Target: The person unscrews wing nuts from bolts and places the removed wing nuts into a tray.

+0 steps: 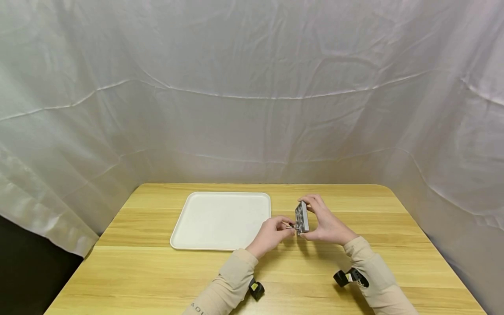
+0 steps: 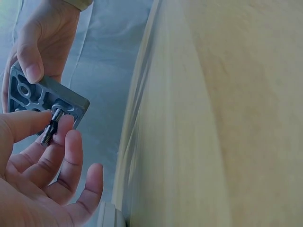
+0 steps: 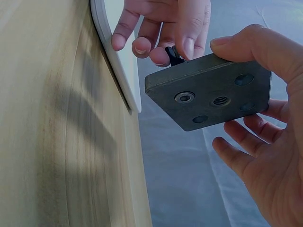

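My right hand [image 1: 327,225] grips a grey metal plate [image 1: 302,217] by its edges, holding it tilted up on edge above the table. The flat face of the plate [image 3: 210,84] has several holes, and a socket-head bolt [image 3: 184,97] sits in one corner hole. On the ribbed, hollowed side, the bolt's threaded shank [image 2: 46,139] sticks out. My left hand [image 1: 271,234] pinches a small black wing nut [image 2: 53,126] on that shank between thumb and index finger, the other fingers spread loosely. The fingertips partly hide the nut.
A white rectangular tray [image 1: 222,221] lies on the wooden table [image 1: 138,267], just left of my hands. Pale curtains [image 1: 252,131] hang behind and at both sides of the table. Each sleeve carries a black wrist camera [image 1: 257,289].
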{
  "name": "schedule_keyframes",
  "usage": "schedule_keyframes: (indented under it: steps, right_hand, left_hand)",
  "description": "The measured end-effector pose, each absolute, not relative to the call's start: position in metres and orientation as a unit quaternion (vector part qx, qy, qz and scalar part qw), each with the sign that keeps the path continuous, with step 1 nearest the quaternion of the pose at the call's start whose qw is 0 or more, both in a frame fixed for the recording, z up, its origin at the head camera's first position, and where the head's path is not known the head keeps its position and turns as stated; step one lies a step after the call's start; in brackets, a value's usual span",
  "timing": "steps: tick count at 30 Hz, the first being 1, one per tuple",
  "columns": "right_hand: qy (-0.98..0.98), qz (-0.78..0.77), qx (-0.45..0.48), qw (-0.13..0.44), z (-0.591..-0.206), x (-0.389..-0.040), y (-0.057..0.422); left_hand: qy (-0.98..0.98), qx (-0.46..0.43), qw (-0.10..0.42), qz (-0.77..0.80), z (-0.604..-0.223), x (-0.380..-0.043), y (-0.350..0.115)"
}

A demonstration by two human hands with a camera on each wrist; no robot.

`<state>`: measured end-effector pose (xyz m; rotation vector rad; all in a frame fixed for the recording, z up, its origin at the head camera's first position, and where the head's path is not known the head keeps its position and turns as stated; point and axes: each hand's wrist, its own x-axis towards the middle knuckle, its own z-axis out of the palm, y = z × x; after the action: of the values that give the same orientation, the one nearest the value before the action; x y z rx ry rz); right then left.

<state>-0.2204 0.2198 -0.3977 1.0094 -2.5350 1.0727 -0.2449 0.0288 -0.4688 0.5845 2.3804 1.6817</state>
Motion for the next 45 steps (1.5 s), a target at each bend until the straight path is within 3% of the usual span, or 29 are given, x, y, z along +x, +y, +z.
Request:
schedule_keyframes:
  steps: [45]
  right_hand:
    - [-0.857, 0.364, 0.347, 0.109, -0.3974, -0.2203, 0.2197]
  left_hand:
    - [0.801, 0.204, 0.070, 0.559, -0.4721, -0.2467, 0.0284]
